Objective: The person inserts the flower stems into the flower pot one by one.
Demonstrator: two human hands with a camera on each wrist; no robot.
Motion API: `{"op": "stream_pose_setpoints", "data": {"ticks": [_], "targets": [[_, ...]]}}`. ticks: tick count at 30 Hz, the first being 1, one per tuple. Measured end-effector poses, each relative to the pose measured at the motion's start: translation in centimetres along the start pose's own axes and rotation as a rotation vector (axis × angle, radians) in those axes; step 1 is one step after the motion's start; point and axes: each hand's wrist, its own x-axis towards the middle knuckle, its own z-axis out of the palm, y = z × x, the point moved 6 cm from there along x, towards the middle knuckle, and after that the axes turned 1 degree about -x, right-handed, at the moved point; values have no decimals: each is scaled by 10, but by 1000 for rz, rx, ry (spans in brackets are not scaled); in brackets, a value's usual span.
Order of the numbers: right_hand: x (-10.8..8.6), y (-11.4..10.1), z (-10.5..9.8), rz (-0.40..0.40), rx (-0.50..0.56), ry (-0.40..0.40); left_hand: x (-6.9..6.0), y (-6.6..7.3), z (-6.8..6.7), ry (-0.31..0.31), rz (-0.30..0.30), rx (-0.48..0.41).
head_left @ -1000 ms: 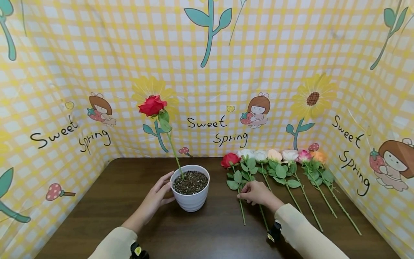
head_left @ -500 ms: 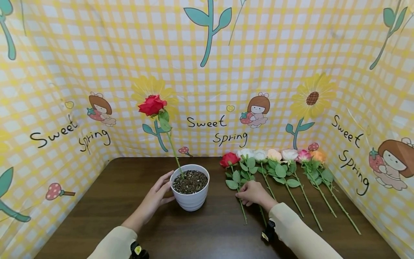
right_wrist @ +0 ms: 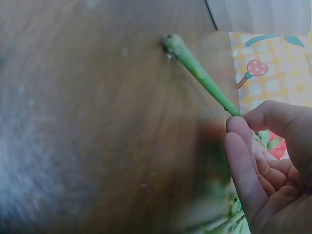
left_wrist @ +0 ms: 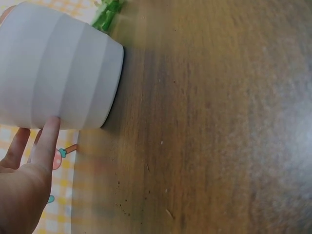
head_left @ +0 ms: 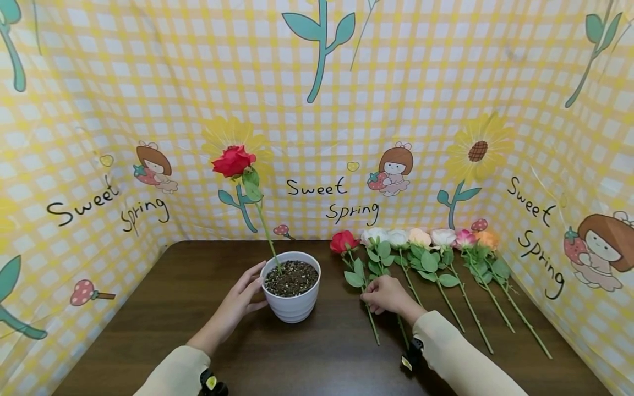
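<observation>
My left hand [head_left: 241, 297] rests with extended fingers against the left side of a white ribbed flowerpot [head_left: 292, 309] filled with dark soil. In the left wrist view, fingertips touch the wall of the pot [left_wrist: 63, 73]. A red rose [head_left: 234, 161] stands in the soil, leaning left. With thumb and fingers, my right hand [head_left: 388, 295] pinches the stem of a second red rose [head_left: 344, 241], leftmost in the row of flowers. The right wrist view shows the cut end of that rose's stem [right_wrist: 200, 73] projecting past the fingers.
Right of the held rose lie several more roses: white roses [head_left: 375, 236], a peach rose [head_left: 420, 237], a pink rose [head_left: 466, 238] and an orange rose [head_left: 487, 240], stems toward the front. A yellow checked cloth [head_left: 317, 137] surrounds the brown table [head_left: 317, 357].
The held red rose's bloom has shifted left and its stem end slightly right, so it tilts more. My right hand has moved slightly left. The left hand and pot stay put.
</observation>
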Motion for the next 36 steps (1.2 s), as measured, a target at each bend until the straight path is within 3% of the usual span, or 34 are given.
{"op": "stream_pose_setpoints", "data": {"ticks": [19, 36], "targets": [[-6, -45, -30, -180, 50, 92, 1, -1, 0, 7, -5, 6], [-11, -106, -54, -398, 71, 199, 2, -4, -1, 2, -9, -1]]}}
